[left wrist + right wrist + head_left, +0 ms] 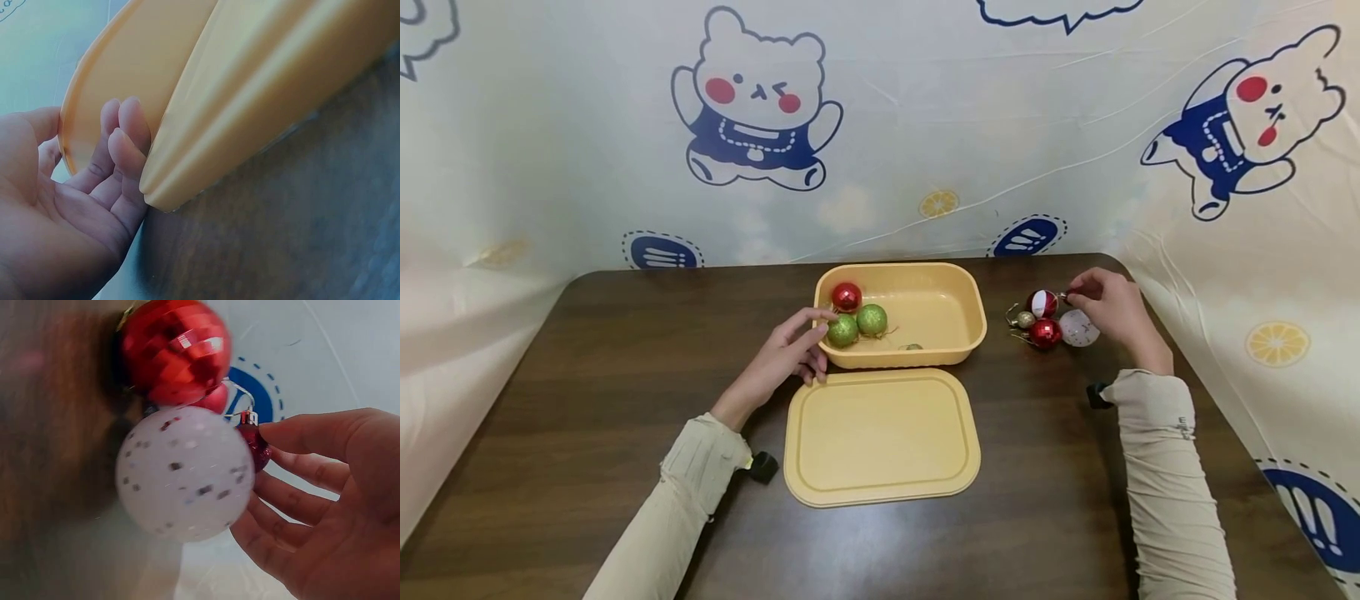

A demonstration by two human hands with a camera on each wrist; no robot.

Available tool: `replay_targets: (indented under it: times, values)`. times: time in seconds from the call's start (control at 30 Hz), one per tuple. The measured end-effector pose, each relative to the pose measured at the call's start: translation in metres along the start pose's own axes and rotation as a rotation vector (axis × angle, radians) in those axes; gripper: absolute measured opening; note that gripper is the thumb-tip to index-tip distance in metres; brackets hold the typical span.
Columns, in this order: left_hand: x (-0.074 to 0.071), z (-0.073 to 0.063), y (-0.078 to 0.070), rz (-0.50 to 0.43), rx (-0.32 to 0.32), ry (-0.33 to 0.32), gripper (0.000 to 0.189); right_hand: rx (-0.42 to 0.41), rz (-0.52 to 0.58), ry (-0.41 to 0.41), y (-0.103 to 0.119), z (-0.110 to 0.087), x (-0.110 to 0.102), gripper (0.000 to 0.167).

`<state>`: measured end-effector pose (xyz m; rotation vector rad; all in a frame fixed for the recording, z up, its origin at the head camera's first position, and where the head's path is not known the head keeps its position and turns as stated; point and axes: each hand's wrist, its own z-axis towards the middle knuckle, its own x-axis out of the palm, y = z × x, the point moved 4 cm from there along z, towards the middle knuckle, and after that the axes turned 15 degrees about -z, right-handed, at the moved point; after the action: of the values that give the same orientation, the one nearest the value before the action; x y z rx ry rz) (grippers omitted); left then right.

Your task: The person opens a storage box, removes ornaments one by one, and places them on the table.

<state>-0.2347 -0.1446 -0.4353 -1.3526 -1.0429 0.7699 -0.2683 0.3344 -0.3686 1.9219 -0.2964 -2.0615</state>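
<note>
My left hand (790, 346) holds the left end of a yellow plastic box (973, 292), with thumb and index finger over its rim and other fingers outside. Inside the box are a red Christmas ball (846, 297) and two glittery green balls (872, 320). With thumb and fingertips, my right hand (1111, 307) pinches a small dark red Christmas ball (258, 449) near its silver cap. Close by sit a speckled whitish ball (1079, 328), a faceted red ball (1046, 333), a red-and-white ball (1042, 303) and a small gold ball (1025, 319).
The yellow lid (883, 437) lies flat on the dark wooden table (625, 400), just in front of the box. Behind the table hangs a printed cloth (880, 150) with bear drawings. A small pale item (912, 347) lies on the box floor near its front wall.
</note>
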Motion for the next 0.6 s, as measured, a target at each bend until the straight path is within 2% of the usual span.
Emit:
replay_targets:
  times: [0.4,0.6]
  values:
    - [-0.002,-0.001,0.001,0.001,0.011,0.001,0.042,0.048,-0.001,0.025,-0.014,0.005,0.015,0.027]
    - [-0.001,0.0,0.001,-0.003,0.014,0.011,0.041,0.045,-0.034,0.004,-0.018,0.008,0.022,0.024]
